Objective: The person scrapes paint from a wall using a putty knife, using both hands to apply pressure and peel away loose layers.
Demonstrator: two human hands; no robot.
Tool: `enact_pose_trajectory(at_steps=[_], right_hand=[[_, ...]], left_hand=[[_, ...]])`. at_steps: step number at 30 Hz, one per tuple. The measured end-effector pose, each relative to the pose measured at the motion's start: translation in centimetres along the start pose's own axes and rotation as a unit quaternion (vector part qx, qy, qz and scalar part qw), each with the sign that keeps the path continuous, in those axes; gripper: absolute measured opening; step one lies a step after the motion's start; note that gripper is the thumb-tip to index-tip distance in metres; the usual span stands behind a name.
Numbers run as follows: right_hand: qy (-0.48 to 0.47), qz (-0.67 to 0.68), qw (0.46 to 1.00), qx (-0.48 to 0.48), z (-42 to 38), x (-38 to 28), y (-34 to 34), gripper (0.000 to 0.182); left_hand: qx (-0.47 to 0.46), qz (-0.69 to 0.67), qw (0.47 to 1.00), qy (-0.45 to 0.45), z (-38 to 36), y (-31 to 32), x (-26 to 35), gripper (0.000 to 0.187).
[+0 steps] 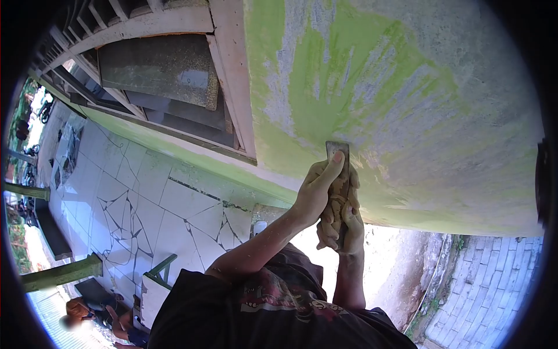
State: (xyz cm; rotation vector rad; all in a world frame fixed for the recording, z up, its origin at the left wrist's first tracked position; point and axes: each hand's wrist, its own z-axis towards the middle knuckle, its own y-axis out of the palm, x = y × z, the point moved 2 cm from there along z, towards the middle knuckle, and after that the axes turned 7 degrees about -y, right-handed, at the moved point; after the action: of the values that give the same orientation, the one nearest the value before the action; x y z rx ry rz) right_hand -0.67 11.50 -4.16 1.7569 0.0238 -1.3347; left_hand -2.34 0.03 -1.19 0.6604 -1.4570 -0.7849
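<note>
Head cam: both hands on a scraper (337,154), blade flat against the green wall (407,104), just right of the window (168,81). Left hand (317,195) wrapped round it w/ thumb pressing the blade, right hand (343,224) fisted on the handle. Too steep an angle prob gouges the plaster imo.

Just the one view here, a head-worn fisheye cam, and the whole frame comes out rotated, so the tiled floor (145,198) sits off to the left and the person's own shirt fills the bottom. It faces a green-painted wall (378,87) at about arm's reach, with a louvred window (163,81) up top left. Black vignette rings the edges.
</note>
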Motion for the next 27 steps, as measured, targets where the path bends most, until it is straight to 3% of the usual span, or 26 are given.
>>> enact_pose_trajectory(at_steps=[2, 4, 7, 11, 14, 16, 20, 22, 27], right_hand=[[0.001, 0.047, 0.999, -0.008, 0.1, 0.0, 0.4, 0.04], [0.013, 0.005, 1.0, 0.005, 0.1, 0.1, 1.8, 0.054], [0.004, 0.003, 1.0, 0.02, -0.3, 0.1, 2.0, 0.054], [0.009, -0.011, 0.999, 0.049, -0.3, 0.4, 2.3, 0.054], [-0.011, -0.007, 0.998, 0.061, -0.1, 0.3, 2.1, 0.051], [-0.059, -0.033, 0.998, 0.018, 0.4, 0.0, 2.0, 0.046], [-0.031, -0.039, 0.998, 0.048, -0.1, 0.3, 1.4, 0.055], [-0.019, 0.031, 0.998, 0.056, -0.5, 1.1, 1.1, 0.055], [-0.04, -0.005, 0.998, 0.044, 0.6, -0.4, 3.1, 0.055]], left_hand=[[-0.039, 0.005, 0.999, 0.01, -0.1, -0.2, 0.8, 0.048], [-0.074, 0.012, 0.997, 0.016, -0.5, -0.1, 1.1, 0.046], [-0.035, -0.009, 0.999, -0.024, -0.8, 0.1, 1.3, 0.043], [0.004, 0.018, 0.999, 0.046, -0.7, -0.1, 1.7, 0.027], [0.026, 0.038, 0.998, 0.052, -0.4, -0.3, 1.3, 0.027], [0.027, 0.052, 0.996, 0.065, -0.2, -0.4, 1.1, 0.027], [0.064, 0.072, 0.994, 0.056, -0.4, 0.1, 1.7, 0.031], [0.071, 0.073, 0.994, 0.038, -0.8, 0.2, 1.8, 0.032], [0.075, 0.096, 0.992, 0.041, -0.7, 0.0, 1.9, 0.035]])
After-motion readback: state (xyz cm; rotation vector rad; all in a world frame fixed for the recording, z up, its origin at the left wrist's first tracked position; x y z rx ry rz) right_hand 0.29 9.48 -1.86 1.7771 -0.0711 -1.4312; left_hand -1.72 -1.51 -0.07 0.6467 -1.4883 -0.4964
